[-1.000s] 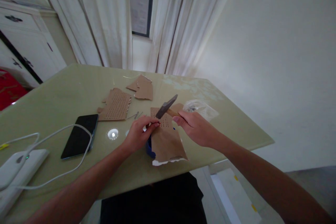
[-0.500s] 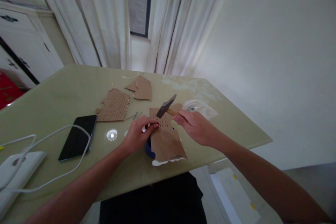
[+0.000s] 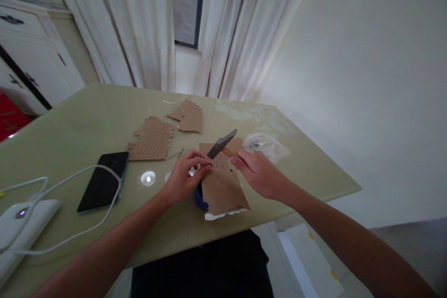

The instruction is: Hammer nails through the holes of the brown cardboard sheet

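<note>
My right hand point(image 3: 260, 172) is closed around the wooden handle of a hammer point(image 3: 222, 143). Its dark metal head hovers over a piece of brown cardboard point(image 3: 223, 191) punched with rows of small holes. My left hand point(image 3: 186, 172) rests at the cardboard's left side, thumb and fingers pinched on what looks like a nail, mostly hidden by the fingertips. The hammer head is just above these fingertips. Under the cardboard's left edge a blue object point(image 3: 200, 199) shows, perhaps a roll of tape. Loose nails point(image 3: 180, 152) lie just beyond my left hand.
Another hole-punched cardboard piece point(image 3: 153, 139) and torn cardboard scraps point(image 3: 191, 117) lie farther back. A clear plastic bag point(image 3: 267, 145) is beyond my right hand. At left are a phone point(image 3: 103, 181), a white cable point(image 3: 115, 200) and a white power strip point(image 3: 31, 219).
The hammer head has tilted slightly flatter and dipped a little toward my left fingertips. My left hand keeps its pinch in nearly the same spot. The view has shifted slightly.
</note>
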Motion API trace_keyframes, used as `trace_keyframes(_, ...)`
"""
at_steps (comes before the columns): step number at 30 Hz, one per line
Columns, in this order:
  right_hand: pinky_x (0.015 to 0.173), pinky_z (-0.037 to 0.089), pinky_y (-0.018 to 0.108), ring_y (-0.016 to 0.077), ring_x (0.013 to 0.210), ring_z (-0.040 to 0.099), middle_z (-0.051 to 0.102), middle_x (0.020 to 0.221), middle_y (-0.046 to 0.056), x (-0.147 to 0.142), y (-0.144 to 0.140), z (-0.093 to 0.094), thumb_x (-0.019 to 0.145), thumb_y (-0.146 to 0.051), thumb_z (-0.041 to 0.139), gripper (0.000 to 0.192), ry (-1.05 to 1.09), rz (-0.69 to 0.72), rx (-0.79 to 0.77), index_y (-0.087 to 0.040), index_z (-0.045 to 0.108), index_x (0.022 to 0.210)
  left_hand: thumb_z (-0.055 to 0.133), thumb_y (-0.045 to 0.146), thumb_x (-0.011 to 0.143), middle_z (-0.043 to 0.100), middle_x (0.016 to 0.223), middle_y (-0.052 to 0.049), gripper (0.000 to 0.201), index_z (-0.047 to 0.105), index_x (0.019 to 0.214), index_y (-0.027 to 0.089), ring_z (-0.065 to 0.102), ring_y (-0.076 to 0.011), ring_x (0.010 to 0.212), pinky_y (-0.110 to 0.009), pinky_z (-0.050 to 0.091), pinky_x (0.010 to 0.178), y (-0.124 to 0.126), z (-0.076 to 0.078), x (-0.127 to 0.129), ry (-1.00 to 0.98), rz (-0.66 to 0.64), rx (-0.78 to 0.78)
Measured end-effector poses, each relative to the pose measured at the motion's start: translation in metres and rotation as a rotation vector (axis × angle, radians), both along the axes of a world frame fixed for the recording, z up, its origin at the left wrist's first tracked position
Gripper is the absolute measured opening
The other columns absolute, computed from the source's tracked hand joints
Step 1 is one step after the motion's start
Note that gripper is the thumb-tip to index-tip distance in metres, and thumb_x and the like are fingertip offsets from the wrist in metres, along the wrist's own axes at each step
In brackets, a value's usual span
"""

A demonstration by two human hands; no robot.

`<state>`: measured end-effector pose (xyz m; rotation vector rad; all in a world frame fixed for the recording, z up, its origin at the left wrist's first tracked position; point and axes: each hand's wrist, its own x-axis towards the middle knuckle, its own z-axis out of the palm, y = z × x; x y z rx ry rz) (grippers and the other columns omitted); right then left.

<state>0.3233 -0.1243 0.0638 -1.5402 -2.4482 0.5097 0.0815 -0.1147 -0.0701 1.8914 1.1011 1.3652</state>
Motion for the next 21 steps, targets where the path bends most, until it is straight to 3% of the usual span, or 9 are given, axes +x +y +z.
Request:
trace_keyframes(4, 0.069, 0.027, 0.034, 0.018, 0.071, 0.054, 0.057, 0.074, 0.0, 0.0016, -0.0004, -0.0042, 0.117, -0.042, 0.049, 0.038, -0.021, 0.032, -0.042, -0.023, 0.055, 0.085, 0.074, 0.036, 0.101, 0.073, 0.108, -0.009, 0.017, 0.086, 0.095, 0.025, 0.071, -0.0214, 0.093, -0.026, 0.055, 0.061, 0.0001, 0.0027, -0.0015, 0.032, -0.005, -0.004)
trace_keyframes(10, 0.07, 0.03, 0.033, 0.0181, 0.073, 0.057, 0.058, 0.074, 0.0, 0.0017, -0.0003, 0.0008, 0.117, -0.041, 0.048, 0.038, 0.025, -0.013, -0.001, -0.023, 0.053, 0.084, 0.082, 0.038, 0.095, 0.072, 0.123, -0.01, 0.016, 0.086, 0.103, 0.025, 0.073, -0.0244, 0.106, -0.039, 0.063, 0.088, 0.0007, 0.0018, -0.0025, 0.056, -0.028, -0.008)
trace_keyframes(16, 0.069, 0.029, 0.034, 0.0187, 0.074, 0.057, 0.063, 0.079, 0.001, 0.0035, -0.0002, -0.0085, 0.117, -0.043, 0.048, 0.038, 0.014, 0.053, -0.088, -0.023, 0.057, 0.087, 0.083, 0.037, 0.09, 0.07, 0.137, -0.011, 0.036, 0.079, 0.124, 0.025, 0.069, -0.029, 0.121, -0.037, 0.059, 0.082, -0.0008, 0.0, -0.0006, 0.046, -0.078, -0.075)
trace_keyframes(21, 0.071, 0.031, 0.033, 0.0187, 0.075, 0.058, 0.059, 0.075, 0.0, 0.0029, -0.0004, -0.0073, 0.117, -0.043, 0.047, 0.04, 0.038, -0.007, -0.052, -0.023, 0.052, 0.083, 0.082, 0.037, 0.091, 0.07, 0.138, -0.011, 0.044, 0.073, 0.132, 0.024, 0.07, -0.0267, 0.117, -0.037, 0.059, 0.084, -0.001, -0.0004, -0.0004, 0.054, -0.085, -0.086)
